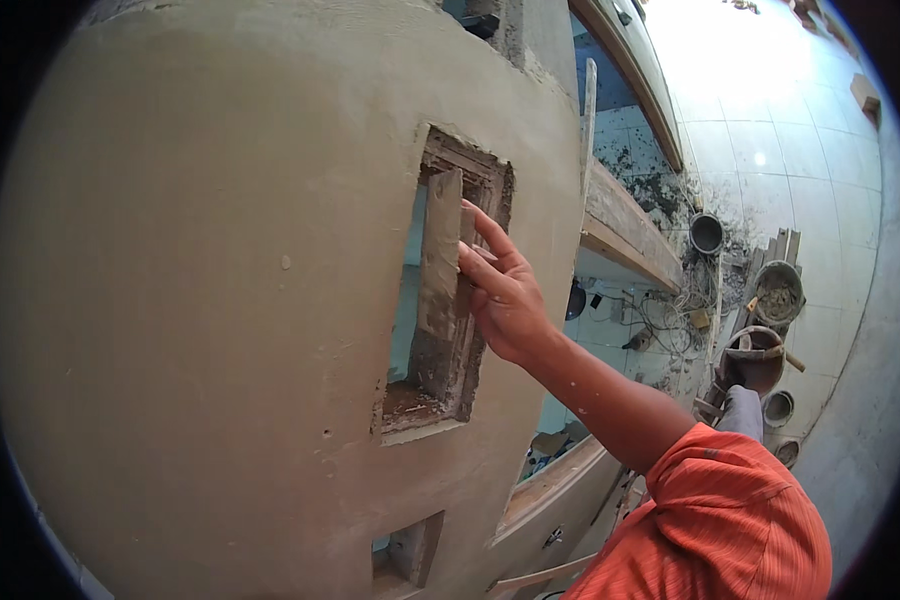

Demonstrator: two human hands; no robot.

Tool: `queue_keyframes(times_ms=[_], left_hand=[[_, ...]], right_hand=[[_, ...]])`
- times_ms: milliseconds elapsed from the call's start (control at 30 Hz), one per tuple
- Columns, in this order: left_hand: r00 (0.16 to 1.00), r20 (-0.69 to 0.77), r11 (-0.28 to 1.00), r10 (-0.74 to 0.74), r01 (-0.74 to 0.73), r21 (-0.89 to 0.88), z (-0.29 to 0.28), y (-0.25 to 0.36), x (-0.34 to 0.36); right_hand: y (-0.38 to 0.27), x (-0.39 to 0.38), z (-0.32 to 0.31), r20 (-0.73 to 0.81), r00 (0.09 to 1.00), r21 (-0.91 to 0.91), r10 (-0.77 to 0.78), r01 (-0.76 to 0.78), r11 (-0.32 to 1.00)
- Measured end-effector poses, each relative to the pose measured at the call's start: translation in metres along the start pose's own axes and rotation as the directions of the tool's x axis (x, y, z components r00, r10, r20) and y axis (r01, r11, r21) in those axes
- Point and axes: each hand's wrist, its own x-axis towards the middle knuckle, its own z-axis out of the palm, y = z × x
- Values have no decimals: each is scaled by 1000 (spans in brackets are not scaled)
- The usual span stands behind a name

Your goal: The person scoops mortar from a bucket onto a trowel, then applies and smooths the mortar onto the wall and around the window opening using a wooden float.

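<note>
My right hand reaches to a rectangular opening in the wall, its fingers closed on the right side of a flat, mortar-smeared rectangular board. The board stands lengthwise across the opening, and its grip side is partly hidden by my fingers. Whether it is wood or metal I cannot tell. Rough, crumbly edges surround the opening, which has a stepped brown frame. Smooth beige-grey plaster covers the wall. My left hand is out of view.
A smaller opening lies lower in the wall. To the right, a wooden plank juts out. On the tiled floor stand a black bucket, a mortar-filled pan and a reddish-brown bucket, among loose cables and dark debris.
</note>
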Motion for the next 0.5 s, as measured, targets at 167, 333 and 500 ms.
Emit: queue_keyframes(times_ms=[167, 333, 500], left_hand=[[1000, -2, 1000, -21, 21, 14, 1, 1, -1], [1000, 14, 1000, -10, 10, 18, 2, 1, -2], [1000, 8, 1000, 2, -2, 29, 5, -5, -5]], right_hand=[[2, 15, 10, 9, 1000, 98, -11, 10, 995], [5, 20, 14, 24, 1000, 113, -2, 0, 994], [23, -2, 9, 39, 998, 59, 50, -52, 997]])
